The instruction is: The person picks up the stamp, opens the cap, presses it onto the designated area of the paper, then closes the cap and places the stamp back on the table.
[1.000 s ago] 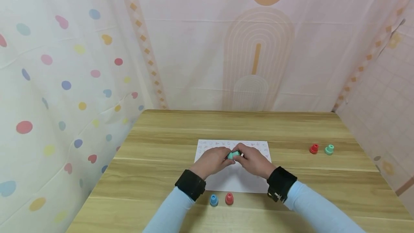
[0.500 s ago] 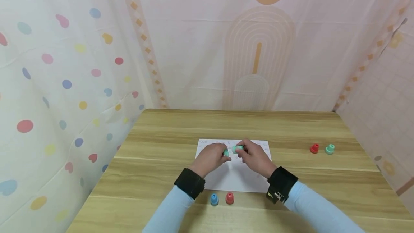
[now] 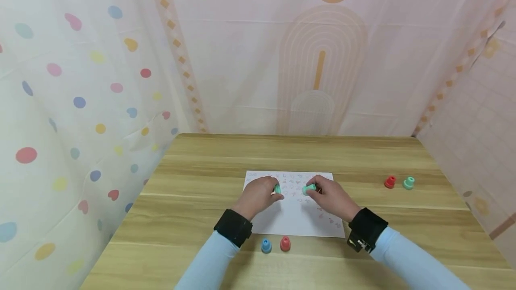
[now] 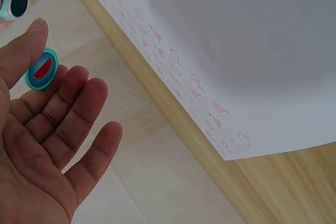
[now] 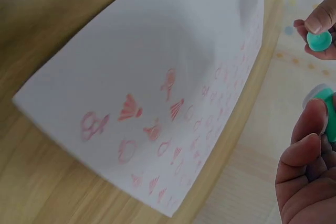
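Above the white paper point(image 3: 278, 218), my left hand point(image 3: 255, 196) pinches a round green stamp cap point(image 4: 42, 68) between thumb and index finger. A picture in blue, red and white shows on the cap's face in the left wrist view; the other fingers are spread loosely. My right hand point(image 3: 331, 197) grips a green stamp point(image 3: 309, 189), held tilted over the paper's right half. Its dark round end point(image 4: 19, 3) faces the left hand in the left wrist view. Cap and stamp are apart. Rows of small reddish stamped prints point(image 5: 128, 108) cover part of the paper.
Near the paper's front edge stand a blue stamp point(image 3: 266, 245) and a red stamp point(image 3: 285, 244). Farther right on the wooden table point(image 3: 181, 218) are another red stamp point(image 3: 389, 182) and another green one point(image 3: 409, 183). Patterned curtains point(image 3: 238, 66) hang around the table.
The cap and green stamp were together between both hands a second ago; they have come apart. My right hand has moved right with the stamp, while the left keeps the cap, shifting slightly left.
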